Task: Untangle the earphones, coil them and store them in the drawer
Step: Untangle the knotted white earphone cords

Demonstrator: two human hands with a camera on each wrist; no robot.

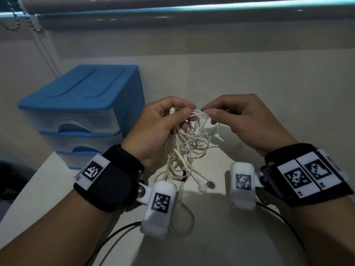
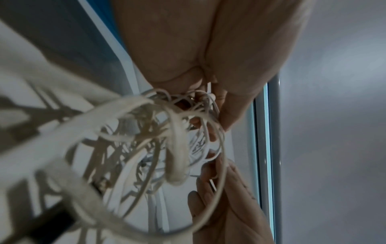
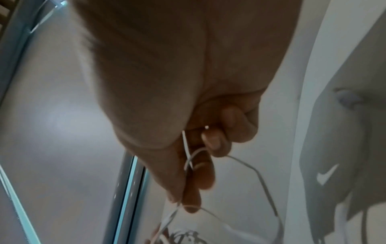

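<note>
Currently held above the table (image 1: 240,77), clear of its surface at the upper end: tangled white earphones (image 1: 184,143), bunched between both hands at the centre of the head view. Upper part of the tangle gripped in the left hand (image 1: 157,129), thumb pressed over the strands, fingers curled round them, one earbud (image 1: 172,110) protruding at 12 o'clock from the grip. Lower loops hanging down toward 6 o'clock, with two more earbuds (image 1: 206,186) lying on the table between the wrist-mounted camera housings.

Single strand pinched between thumb and forefinger of the right hand (image 1: 244,120), just at 3 o'clock of the left-hand grip; remaining fingers curled loosely. Hands close together, fingertips nearly meeting, not pressed against each other.

Left wrist view: left hand (image 2: 188,49) at 12 o'clock, earphones (image 2: 146,140) spreading in blurred loops toward 7 o'clock, right hand (image 2: 225,206) at 5 o'clock. Right wrist view: right hand (image 3: 177,82) pinching a thin strand of the earphones (image 3: 188,158), more cable trailing toward 6 o'clock.

Blue-topped drawer unit (image 1: 82,104) standing on the table at 9 o'clock of the hands, all visible drawers closed. Roller blind with bead chain (image 1: 13,22) along the wall at 12 o'clock.
</note>
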